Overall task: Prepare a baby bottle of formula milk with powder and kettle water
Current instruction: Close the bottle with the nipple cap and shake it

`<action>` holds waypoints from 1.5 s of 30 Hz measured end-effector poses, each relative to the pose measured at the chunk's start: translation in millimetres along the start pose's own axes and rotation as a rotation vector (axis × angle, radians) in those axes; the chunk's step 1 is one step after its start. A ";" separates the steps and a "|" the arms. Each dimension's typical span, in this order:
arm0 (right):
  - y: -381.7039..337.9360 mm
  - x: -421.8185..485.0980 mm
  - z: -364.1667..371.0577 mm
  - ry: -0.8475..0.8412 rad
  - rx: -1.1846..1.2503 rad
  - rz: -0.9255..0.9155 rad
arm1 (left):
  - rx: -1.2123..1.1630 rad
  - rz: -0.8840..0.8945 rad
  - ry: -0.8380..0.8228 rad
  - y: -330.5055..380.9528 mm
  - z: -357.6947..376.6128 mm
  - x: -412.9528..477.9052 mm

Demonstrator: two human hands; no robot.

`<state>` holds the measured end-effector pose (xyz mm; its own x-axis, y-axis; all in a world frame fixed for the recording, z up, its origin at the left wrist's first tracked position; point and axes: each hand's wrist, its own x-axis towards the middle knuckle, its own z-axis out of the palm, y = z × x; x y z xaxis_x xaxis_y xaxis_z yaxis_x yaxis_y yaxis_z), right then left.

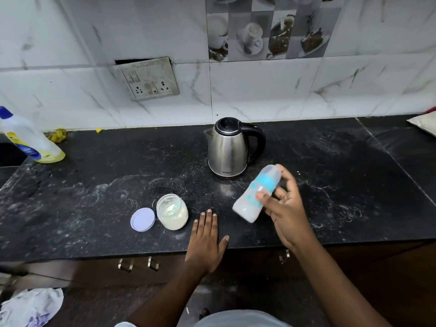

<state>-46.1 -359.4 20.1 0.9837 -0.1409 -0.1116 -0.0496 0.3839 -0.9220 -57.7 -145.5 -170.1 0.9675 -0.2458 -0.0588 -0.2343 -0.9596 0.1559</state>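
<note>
Black speckled stone makes up the counter (94, 185), dusted with pale smears, and from the head camera I look down on both forearms reaching over its front edge.

My left hand (206, 237) lies palm down on the stone at that edge. Its fingers are straight and close together, pointing away from me, with the thumb spread to the right; it holds nothing. My left forearm runs back toward my body at a slant.

My right hand (287, 208) is raised above the counter and grips the baby bottle (245, 207), thumb across the front and fingers curled behind it. The bottle is tilted, with its base down to the left and its blue collar and clear cap up toward the kettle (232, 148). It is blurred, with milky white liquid in the lower part.

The steel kettle stands upright behind the bottle, its black lid down and its handle to the right. Just left of my left hand stands the open powder jar (172, 212), with pale powder and what looks like a scoop inside. Its lilac lid (142, 219) lies flat just beside the jar on the left.

A cleaner bottle (28, 140) stands far left, and a switch plate (151, 79) hangs on the tiled wall.
</note>
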 end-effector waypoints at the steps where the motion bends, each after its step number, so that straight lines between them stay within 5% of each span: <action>1: -1.1 0.5 -1.8 0.057 0.034 -0.022 | -0.002 -0.002 0.000 -0.2 0.6 0.3; 16: -8.6 6.3 -6.8 0.075 0.062 -0.032 | -0.028 0.008 -0.004 1.4 -2.6 -0.6; 20: -9.7 3.3 -4.2 -0.072 -0.019 0.030 | 0.000 0.008 0.011 -0.2 0.7 0.0; 30: -1.4 5.6 -4.5 0.088 0.051 -0.021 | 0.009 0.005 0.019 0.3 1.1 0.6; 33: -1.1 3.0 -1.6 -0.017 -0.022 0.026 | -0.002 0.002 0.024 0.6 -0.2 -0.1; 37: -3.7 5.1 -1.5 0.124 0.064 -0.018 | -0.011 0.004 0.008 1.4 -3.3 -1.2; 40: -3.4 3.5 0.5 0.021 -0.009 0.032 | -0.006 0.006 0.015 0.9 -1.8 -0.8; 45: -5.5 4.6 0.7 0.106 0.045 -0.008 | -0.015 0.000 0.016 1.1 -2.5 -0.1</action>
<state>-41.1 -361.6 24.9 0.9601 -0.2388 -0.1453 -0.0319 0.4227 -0.9057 -57.8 -146.2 -167.4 0.9690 -0.2433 -0.0430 -0.2328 -0.9574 0.1706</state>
